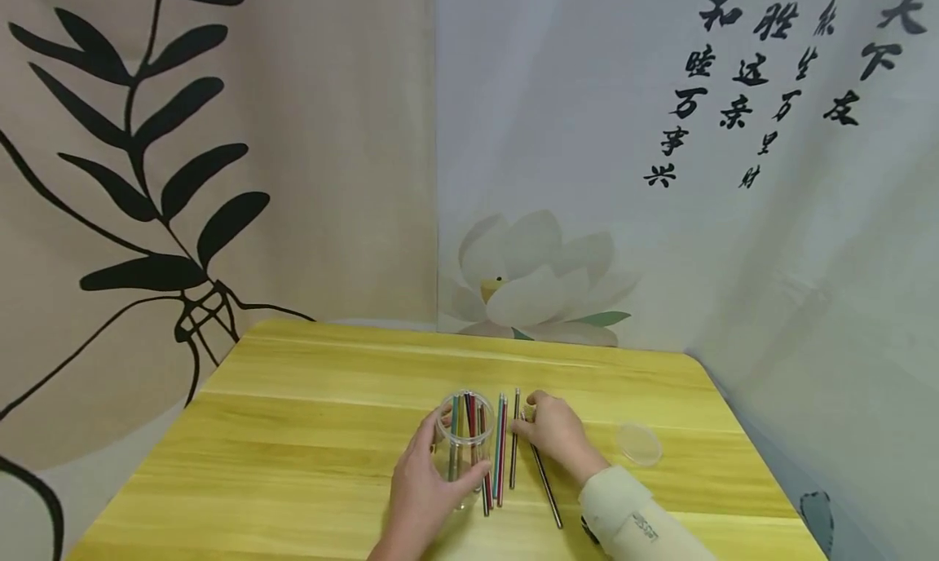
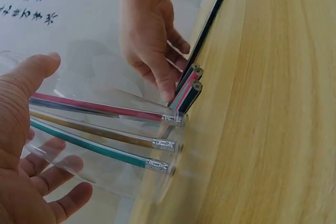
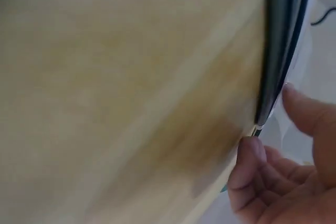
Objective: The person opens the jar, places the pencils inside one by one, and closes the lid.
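A clear jar (image 1: 465,439) stands on the table, held in my left hand (image 1: 425,479), whose fingers and thumb wrap its sides. Inside are several pencils, among them a teal pencil (image 2: 89,142), a yellow pencil (image 2: 94,129) and a red pencil (image 2: 100,106), with silver ends near the jar's base. Just right of the jar, more pencils (image 1: 500,451) lie side by side, with a dark pencil (image 1: 514,455) beside them. My right hand (image 1: 557,430) is at the far end of a slanting black pencil (image 1: 546,488). Its thumb and forefinger stand apart around that end in the right wrist view.
A round clear lid (image 1: 640,444) lies on the wooden table (image 1: 293,430) to the right of my right hand. Behind the table's far edge hangs a printed cloth (image 1: 352,178) with leaves, a flower and writing.
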The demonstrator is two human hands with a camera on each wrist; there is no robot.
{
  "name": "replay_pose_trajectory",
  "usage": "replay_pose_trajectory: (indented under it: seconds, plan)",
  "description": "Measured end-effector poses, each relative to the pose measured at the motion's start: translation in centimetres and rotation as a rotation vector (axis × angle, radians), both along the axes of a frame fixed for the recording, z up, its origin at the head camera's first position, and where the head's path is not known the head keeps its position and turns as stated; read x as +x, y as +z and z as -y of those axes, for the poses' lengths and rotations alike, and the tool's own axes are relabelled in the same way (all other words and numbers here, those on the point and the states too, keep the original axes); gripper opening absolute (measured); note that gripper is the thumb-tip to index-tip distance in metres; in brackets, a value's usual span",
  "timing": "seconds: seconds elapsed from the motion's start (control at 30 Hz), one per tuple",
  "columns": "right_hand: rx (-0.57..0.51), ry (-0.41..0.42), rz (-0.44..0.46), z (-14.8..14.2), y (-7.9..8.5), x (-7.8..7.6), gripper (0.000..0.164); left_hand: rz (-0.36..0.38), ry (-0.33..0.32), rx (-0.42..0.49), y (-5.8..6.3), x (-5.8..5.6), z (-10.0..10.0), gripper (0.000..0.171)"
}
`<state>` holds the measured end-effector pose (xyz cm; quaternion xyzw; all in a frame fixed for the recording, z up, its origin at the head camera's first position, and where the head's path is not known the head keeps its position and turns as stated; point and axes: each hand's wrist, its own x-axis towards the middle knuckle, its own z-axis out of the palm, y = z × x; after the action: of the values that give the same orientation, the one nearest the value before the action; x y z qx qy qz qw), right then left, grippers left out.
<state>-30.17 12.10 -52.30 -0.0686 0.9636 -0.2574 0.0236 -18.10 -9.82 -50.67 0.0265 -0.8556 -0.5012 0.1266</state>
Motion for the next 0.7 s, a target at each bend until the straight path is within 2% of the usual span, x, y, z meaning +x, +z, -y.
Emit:
replay_pose_trajectory:
  seconds: [0.1, 0.23, 0.47, 0.7]
  plan:
    - [0.025, 0.003, 0.02, 0.5, 0.2, -0.1, 0.057, 0.011, -0.002, 0.014, 0.1, 0.1, -0.1, 0.102]
    - [-0.013, -0.012, 0.102, 0.5, 0.6, -0.3, 0.05, 0.025, 0.002, 0.016, 0.1, 0.1, -0.2, 0.102]
    - [-0.15, -0.029, 0.233, 0.4, 1.3, -0.1, 0.047, 0.015, 0.012, 0.004, 0.3, -0.1, 0.1, 0.102]
    - [-0.173, -0.055, 0.255, 1.4, 1.4, 0.5, 0.049, 0.015, 0.019, -0.002, 0.0, -0.1, 0.2, 0.104]
